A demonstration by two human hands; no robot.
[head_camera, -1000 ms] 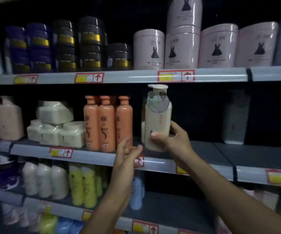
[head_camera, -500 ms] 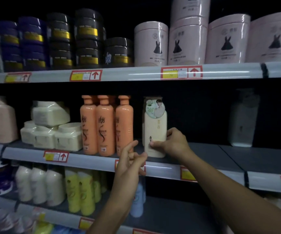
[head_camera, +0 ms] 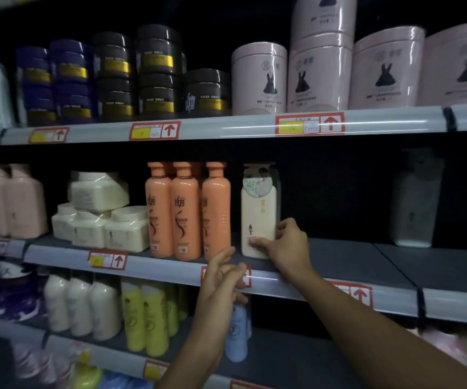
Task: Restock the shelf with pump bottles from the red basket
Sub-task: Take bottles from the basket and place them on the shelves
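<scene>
A cream pump bottle (head_camera: 258, 209) with a round green tag stands upright on the middle shelf (head_camera: 347, 262), just right of three orange bottles (head_camera: 187, 211). My right hand (head_camera: 285, 242) grips its lower part, thumb across the front. My left hand (head_camera: 224, 279) hovers in front of the shelf's edge below the orange bottles, fingers loosely apart and holding nothing. The red basket is out of view.
A pale bottle (head_camera: 419, 200) stands alone at the far right of the middle shelf. White tubs (head_camera: 100, 217) and pink bottles (head_camera: 10, 200) sit to the left. Jars and pink canisters (head_camera: 322, 71) fill the top shelf; cream, yellow and blue bottles (head_camera: 148, 318) line the lower one.
My right hand lowered the cream bottle from mid-air onto the middle shelf and still holds it. My left hand stayed near the shelf edge.
</scene>
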